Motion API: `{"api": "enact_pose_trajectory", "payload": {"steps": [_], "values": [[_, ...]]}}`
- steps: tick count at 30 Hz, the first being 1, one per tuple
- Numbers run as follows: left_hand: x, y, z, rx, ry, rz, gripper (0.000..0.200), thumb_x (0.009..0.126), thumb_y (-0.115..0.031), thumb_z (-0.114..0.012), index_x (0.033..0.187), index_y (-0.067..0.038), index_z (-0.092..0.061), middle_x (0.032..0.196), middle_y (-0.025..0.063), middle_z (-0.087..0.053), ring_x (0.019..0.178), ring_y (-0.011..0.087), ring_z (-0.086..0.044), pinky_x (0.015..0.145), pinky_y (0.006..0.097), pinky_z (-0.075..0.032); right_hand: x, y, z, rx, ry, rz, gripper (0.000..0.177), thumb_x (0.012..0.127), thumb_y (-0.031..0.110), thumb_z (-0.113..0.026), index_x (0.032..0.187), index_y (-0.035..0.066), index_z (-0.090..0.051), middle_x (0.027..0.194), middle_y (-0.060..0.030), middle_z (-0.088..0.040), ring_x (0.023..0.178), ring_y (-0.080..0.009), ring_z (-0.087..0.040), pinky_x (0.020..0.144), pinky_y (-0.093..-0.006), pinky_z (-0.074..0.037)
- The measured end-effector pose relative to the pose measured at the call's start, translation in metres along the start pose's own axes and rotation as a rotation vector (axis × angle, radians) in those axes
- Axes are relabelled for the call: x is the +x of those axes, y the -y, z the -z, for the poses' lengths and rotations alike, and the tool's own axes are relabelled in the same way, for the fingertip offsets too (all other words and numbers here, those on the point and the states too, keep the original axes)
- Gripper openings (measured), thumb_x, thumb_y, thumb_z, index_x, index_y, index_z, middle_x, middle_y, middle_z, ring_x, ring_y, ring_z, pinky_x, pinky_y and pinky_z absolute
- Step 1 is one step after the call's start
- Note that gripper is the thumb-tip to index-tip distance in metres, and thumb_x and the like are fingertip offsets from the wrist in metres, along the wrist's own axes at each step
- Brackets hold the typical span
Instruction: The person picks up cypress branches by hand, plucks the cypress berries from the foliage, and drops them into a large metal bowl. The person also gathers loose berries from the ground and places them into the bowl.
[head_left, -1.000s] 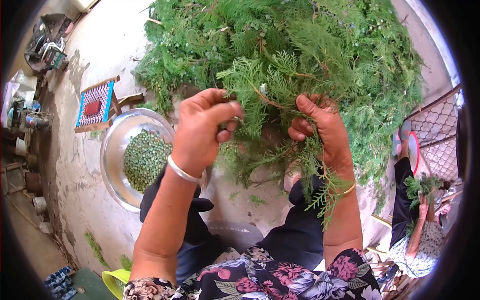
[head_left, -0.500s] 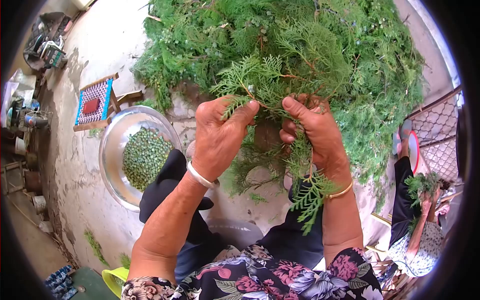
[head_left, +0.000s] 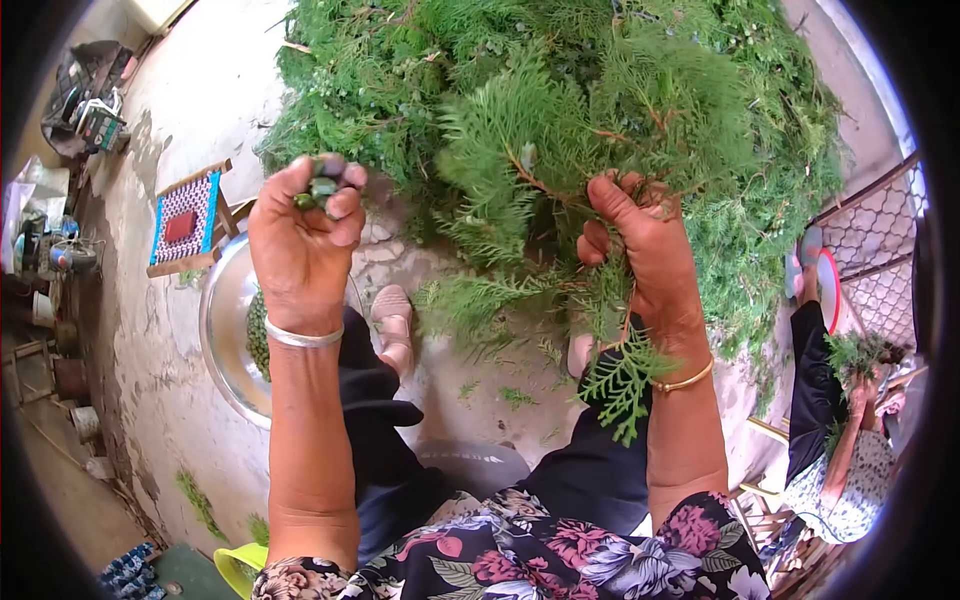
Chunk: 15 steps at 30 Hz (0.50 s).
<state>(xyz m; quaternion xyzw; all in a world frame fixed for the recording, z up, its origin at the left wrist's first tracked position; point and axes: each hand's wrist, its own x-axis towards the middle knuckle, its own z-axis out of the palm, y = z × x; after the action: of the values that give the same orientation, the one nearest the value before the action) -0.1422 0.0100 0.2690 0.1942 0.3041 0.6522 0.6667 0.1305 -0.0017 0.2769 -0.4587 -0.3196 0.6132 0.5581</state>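
Observation:
My left hand [head_left: 305, 235] is turned palm up, its fingers curled around several small green cones [head_left: 322, 187]. It hangs above the far side of a metal basin [head_left: 215, 335], where more green cones [head_left: 257, 335] lie, partly hidden by my wrist and forearm. In my right hand [head_left: 640, 240] is a leafy evergreen branch [head_left: 540, 185], gripped by its stems. Flat green sprays fan out above that hand, and one sprig dangles below it along the wrist. A single pale cone shows on the branch.
A big heap of cut evergreen branches [head_left: 370, 90] covers the floor ahead. A low woven stool [head_left: 185, 222] stands beyond the basin. At right, another person [head_left: 840, 480] holds greenery near a metal lattice [head_left: 880, 260]. A yellow-green container [head_left: 240, 568] is at lower left.
My left hand has moved left, away from the branch to above the basin, and now shows cones in its fingers. My right hand has stayed nearly in place, still holding the branch.

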Motion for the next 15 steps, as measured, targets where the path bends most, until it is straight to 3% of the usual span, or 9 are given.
{"api": "enact_pose_trajectory", "payload": {"steps": [2,6,8,9,10,12,15], "values": [[-0.009,-0.002,-0.011,-0.029,0.059,0.022,0.025,0.090,-0.017,-0.048,0.098,0.005,-0.055,0.088,0.0211,-0.060,0.062,0.0138,-0.050,0.041,0.0188,-0.035,0.001,0.000,0.003,-0.062,0.005,-0.034,0.018,0.082,0.010,-0.068,0.093,0.010,-0.054,0.086,0.0006,-0.055,0.074,-0.0123,-0.055,0.047,-0.0280,-0.046],[-0.021,0.015,-0.034,0.044,0.048,0.024,0.019,0.086,-0.013,-0.055,0.094,0.004,-0.057,0.080,0.0170,-0.063,0.052,0.0127,-0.049,0.041,0.0202,-0.038,-0.001,-0.007,0.006,-0.263,-0.032,0.053,0.021,0.082,0.011,-0.067,0.098,0.007,-0.054,0.087,0.0013,-0.056,0.075,-0.0127,-0.055,0.058,-0.0283,-0.046],[-0.024,0.020,-0.037,0.235,0.162,0.079,0.011,0.082,-0.007,-0.059,0.085,0.003,-0.061,0.071,0.0130,-0.062,0.047,0.0109,-0.046,0.041,0.0196,-0.037,-0.001,-0.011,0.004,-0.340,-0.036,0.121,0.022,0.083,0.011,-0.067,0.100,0.006,-0.054,0.088,0.0012,-0.056,0.075,-0.0130,-0.055,0.061,-0.0283,-0.046],[-0.026,0.025,-0.045,0.425,0.117,0.019,0.008,0.080,-0.005,-0.063,0.081,0.004,-0.064,0.064,0.0072,-0.061,0.045,0.0098,-0.047,0.043,0.0209,-0.039,-0.004,-0.014,0.000,-0.394,-0.026,0.187,0.020,0.083,0.011,-0.066,0.099,0.005,-0.055,0.086,0.0009,-0.058,0.074,-0.0127,-0.055,0.063,-0.0282,-0.046],[-0.027,0.032,-0.050,0.425,0.117,0.018,0.008,0.080,-0.005,-0.063,0.081,0.004,-0.064,0.064,0.0072,-0.061,0.045,0.0098,-0.047,0.043,0.0209,-0.039,-0.005,-0.015,-0.003,-0.448,-0.016,0.252,0.018,0.084,0.010,-0.066,0.097,0.004,-0.056,0.085,0.0007,-0.059,0.073,-0.0124,-0.055,0.066,-0.0280,-0.045],[-0.027,0.047,-0.051,1.050,0.158,-0.314,0.012,0.080,-0.006,-0.062,0.088,0.003,-0.065,0.065,0.0050,-0.061,0.050,0.0057,-0.048,0.046,0.0187,-0.038,-0.006,-0.012,-0.005,-0.539,0.041,0.257,0.016,0.084,0.009,-0.065,0.096,0.003,-0.058,0.083,-0.0001,-0.061,0.072,-0.0118,-0.055,0.065,-0.0283,-0.045],[-0.023,0.056,-0.046,1.188,0.166,-0.281,0.019,0.076,-0.006,-0.066,0.091,0.006,-0.064,0.061,0.0044,-0.059,0.055,0.0047,-0.052,0.047,0.0215,-0.040,-0.008,-0.012,-0.008,-0.603,0.141,0.271,0.013,0.084,0.008,-0.064,0.093,0.001,-0.060,0.081,-0.0016,-0.064,0.071,-0.0113,-0.055,0.065,-0.0284,-0.045]]}}
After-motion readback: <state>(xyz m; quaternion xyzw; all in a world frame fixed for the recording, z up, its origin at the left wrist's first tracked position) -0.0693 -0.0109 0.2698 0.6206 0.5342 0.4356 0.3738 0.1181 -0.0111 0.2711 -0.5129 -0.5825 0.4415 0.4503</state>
